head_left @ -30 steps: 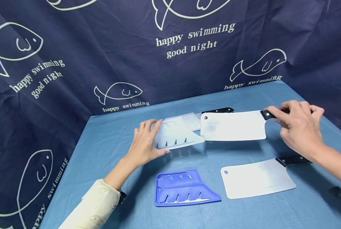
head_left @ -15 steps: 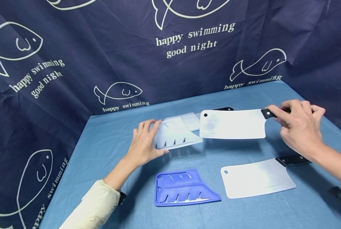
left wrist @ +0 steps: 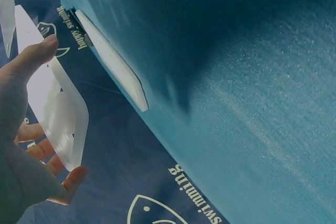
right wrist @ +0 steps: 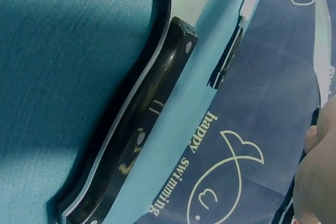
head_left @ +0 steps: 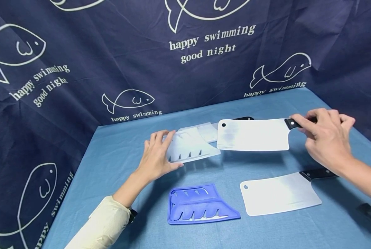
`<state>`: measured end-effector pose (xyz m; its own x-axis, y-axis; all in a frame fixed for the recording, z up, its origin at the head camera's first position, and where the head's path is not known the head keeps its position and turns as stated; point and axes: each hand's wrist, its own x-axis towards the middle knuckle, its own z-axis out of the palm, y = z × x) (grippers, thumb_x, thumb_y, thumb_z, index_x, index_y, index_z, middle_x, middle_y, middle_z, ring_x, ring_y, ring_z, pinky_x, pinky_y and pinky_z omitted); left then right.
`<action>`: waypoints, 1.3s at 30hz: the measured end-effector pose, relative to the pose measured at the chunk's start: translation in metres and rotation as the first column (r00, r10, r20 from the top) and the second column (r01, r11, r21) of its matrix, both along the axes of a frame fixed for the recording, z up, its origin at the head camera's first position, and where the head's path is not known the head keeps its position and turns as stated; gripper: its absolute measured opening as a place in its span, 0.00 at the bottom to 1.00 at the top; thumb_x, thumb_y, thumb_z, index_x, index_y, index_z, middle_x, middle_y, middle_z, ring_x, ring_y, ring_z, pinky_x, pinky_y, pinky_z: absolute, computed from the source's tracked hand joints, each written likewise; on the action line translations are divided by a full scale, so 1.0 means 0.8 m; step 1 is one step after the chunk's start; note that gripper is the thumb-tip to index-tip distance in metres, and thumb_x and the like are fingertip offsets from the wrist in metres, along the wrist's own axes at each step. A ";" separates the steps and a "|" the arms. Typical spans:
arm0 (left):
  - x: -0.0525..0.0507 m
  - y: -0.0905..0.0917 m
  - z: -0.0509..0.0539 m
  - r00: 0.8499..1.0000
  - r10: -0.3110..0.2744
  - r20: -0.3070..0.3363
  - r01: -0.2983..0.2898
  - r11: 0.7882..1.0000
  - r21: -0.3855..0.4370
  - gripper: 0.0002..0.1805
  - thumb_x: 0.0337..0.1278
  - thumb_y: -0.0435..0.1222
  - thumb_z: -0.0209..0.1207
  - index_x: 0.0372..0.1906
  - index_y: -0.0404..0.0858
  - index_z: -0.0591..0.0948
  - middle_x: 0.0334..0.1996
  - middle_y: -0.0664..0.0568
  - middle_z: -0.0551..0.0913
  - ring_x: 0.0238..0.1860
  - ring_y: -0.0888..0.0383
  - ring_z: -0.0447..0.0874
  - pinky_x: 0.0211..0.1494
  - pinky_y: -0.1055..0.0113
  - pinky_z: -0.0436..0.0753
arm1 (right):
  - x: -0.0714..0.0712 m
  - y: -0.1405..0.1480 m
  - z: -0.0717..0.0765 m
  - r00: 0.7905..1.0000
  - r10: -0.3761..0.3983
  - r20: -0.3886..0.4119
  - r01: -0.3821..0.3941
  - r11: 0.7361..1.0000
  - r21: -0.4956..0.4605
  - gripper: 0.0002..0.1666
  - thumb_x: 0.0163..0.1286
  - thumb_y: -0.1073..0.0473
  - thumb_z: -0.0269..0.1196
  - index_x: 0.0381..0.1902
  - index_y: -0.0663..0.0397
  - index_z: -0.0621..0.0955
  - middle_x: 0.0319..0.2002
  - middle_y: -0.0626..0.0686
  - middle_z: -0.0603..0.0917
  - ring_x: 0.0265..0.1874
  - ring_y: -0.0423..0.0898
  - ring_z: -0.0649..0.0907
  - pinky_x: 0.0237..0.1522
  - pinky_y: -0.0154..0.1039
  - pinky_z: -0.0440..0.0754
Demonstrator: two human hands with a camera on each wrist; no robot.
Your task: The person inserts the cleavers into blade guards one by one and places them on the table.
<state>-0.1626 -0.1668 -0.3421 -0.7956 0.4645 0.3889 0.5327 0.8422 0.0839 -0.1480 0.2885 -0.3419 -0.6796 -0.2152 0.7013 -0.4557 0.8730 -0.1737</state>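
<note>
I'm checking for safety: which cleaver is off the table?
The raised cleaver in the right hand; the front cleaver and rear cleaver lie on the table.

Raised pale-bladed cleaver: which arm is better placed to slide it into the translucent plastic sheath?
Probably the right. The right grip holds the raised black-handled, pale-bladed cleaver blade-first toward the pale, translucent plastic sheath. The left grip holds that sheath, so could steady it.

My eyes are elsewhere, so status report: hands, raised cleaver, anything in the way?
Left hand holding white sheath. Right hand gripping raised cleaver by handle. Cleaver outside sheath; nothing visible between them.
</note>
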 end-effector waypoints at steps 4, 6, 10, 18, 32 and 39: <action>0.000 0.000 0.000 1.000 0.000 0.001 0.000 1.000 0.000 0.58 0.25 0.58 0.76 0.69 0.43 0.65 0.60 0.44 0.67 0.57 0.45 0.63 0.45 0.52 0.64 | 0.001 0.000 -0.001 1.000 -0.001 0.001 0.001 1.000 0.005 0.28 0.55 0.74 0.51 0.53 0.52 0.81 0.43 0.66 0.71 0.42 0.68 0.66 0.50 0.67 0.47; 0.000 0.000 0.000 1.000 0.000 0.001 0.000 1.000 0.003 0.58 0.25 0.58 0.76 0.69 0.43 0.65 0.60 0.44 0.67 0.57 0.45 0.63 0.45 0.52 0.64 | 0.002 0.000 -0.001 1.000 -0.003 0.004 0.003 1.000 0.004 0.29 0.55 0.74 0.51 0.53 0.52 0.81 0.43 0.66 0.71 0.42 0.68 0.65 0.50 0.67 0.47; 0.000 0.001 0.001 1.000 -0.004 0.003 0.004 1.000 0.003 0.58 0.24 0.56 0.77 0.69 0.43 0.65 0.60 0.44 0.68 0.58 0.45 0.63 0.45 0.52 0.65 | 0.001 -0.001 -0.001 1.000 0.010 0.001 -0.010 1.000 0.004 0.29 0.54 0.73 0.51 0.52 0.51 0.81 0.43 0.65 0.71 0.41 0.68 0.66 0.49 0.67 0.47; 0.001 0.002 0.000 1.000 -0.027 0.009 0.027 1.000 0.001 0.58 0.25 0.56 0.77 0.69 0.42 0.66 0.60 0.43 0.68 0.58 0.45 0.63 0.46 0.51 0.67 | -0.001 -0.003 -0.005 0.998 0.055 -0.035 -0.055 0.998 0.010 0.28 0.54 0.72 0.49 0.51 0.51 0.81 0.41 0.66 0.72 0.39 0.67 0.66 0.45 0.65 0.48; -0.002 -0.003 0.000 1.000 -0.014 -0.005 0.014 1.000 -0.021 0.57 0.24 0.58 0.76 0.68 0.43 0.66 0.60 0.42 0.68 0.57 0.44 0.63 0.46 0.51 0.66 | -0.002 -0.001 -0.006 0.997 0.048 -0.054 -0.047 0.999 0.022 0.27 0.53 0.71 0.49 0.50 0.52 0.81 0.42 0.67 0.71 0.41 0.70 0.66 0.46 0.68 0.46; -0.003 -0.002 -0.001 0.999 -0.042 -0.035 0.041 0.999 -0.031 0.57 0.22 0.58 0.77 0.67 0.41 0.68 0.58 0.43 0.69 0.55 0.45 0.64 0.43 0.53 0.66 | -0.002 0.001 -0.007 0.996 0.058 -0.067 -0.057 0.998 0.020 0.27 0.52 0.71 0.48 0.48 0.52 0.81 0.41 0.66 0.71 0.40 0.70 0.66 0.48 0.70 0.46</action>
